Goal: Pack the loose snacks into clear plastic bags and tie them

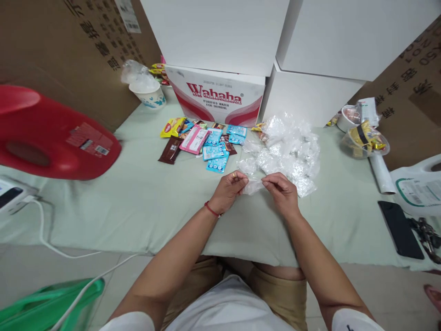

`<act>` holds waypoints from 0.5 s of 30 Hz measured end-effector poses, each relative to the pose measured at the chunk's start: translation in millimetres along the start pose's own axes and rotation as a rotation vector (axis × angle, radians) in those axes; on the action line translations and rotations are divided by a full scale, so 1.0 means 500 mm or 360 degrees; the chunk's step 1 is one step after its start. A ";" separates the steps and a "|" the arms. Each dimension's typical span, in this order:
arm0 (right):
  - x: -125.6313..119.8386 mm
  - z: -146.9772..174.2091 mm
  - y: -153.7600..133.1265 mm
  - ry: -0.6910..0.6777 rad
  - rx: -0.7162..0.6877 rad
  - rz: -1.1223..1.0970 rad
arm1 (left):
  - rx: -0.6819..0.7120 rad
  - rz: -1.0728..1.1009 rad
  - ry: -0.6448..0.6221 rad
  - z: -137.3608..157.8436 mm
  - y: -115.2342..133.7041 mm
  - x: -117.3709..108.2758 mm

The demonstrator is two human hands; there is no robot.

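Between my two hands a small clear plastic bag is stretched just above the cloth. My left hand, with a ring and a red bracelet, pinches its left edge. The right edge is pinched by my right hand. Behind and to the right lies a heap of crinkled clear plastic bags. Left of the heap is a pile of wrapped snacks: blue packets, a pink packet, a dark brown packet and a yellow packet. Whether the bag holds anything cannot be made out.
A pale green cloth covers the table. White boxes and a Wahaha carton stand at the back. A red jug is at left, a paper cup behind it. At right are a plastic bowl and a phone.
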State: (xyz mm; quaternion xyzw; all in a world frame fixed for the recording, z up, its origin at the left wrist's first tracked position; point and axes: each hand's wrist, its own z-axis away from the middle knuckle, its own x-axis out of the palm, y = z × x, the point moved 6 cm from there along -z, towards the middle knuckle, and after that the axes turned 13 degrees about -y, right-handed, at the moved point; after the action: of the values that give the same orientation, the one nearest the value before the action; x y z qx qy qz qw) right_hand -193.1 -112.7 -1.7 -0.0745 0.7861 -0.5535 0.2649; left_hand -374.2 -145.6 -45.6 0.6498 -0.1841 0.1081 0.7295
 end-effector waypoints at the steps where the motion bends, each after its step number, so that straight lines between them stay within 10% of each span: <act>1: -0.005 0.001 -0.005 0.0031 -0.0026 0.0000 | 0.0006 0.0024 0.0023 -0.001 0.003 -0.004; 8: -0.059 0.002 0.006 0.0323 0.0067 -0.0126 | 0.0130 0.0265 0.0285 0.002 0.028 -0.045; 15: -0.020 -0.002 0.038 0.0120 0.0335 -0.0169 | 0.0094 0.0160 0.0041 0.009 0.023 -0.002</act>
State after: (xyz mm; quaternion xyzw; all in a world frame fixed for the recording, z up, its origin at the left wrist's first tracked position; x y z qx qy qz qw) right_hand -181.7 -100.5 -15.5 -0.0669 0.7280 -0.6486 0.2116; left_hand -380.2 -148.6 -35.1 0.6596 -0.2039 0.1584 0.7058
